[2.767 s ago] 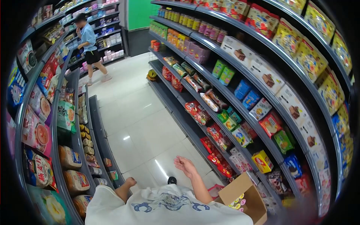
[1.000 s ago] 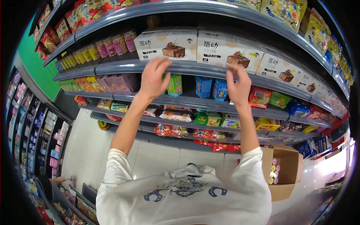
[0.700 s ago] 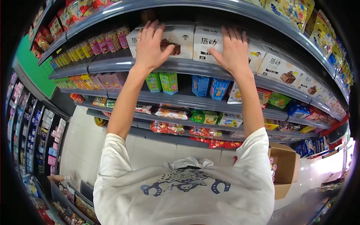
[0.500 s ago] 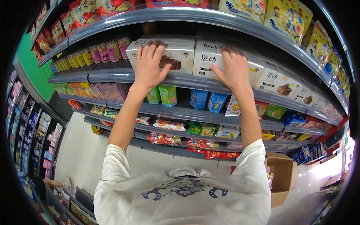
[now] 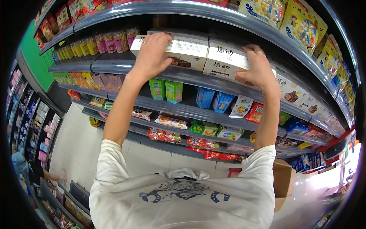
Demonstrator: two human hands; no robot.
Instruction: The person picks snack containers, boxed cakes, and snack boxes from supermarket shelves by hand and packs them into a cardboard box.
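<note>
On the grey shelf before me, white cartons printed with cake pictures sit side by side; left of them I see pink-labelled jars and yellow jars.

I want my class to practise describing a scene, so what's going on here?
A person in a white T-shirt has both hands on white packaged boxes at a shop shelf. The left hand is over the left-hand box; the right hand is on the box beside it. Both boxes are at the shelf's front edge. Lower down, to the right, is an open cardboard carton.
</note>
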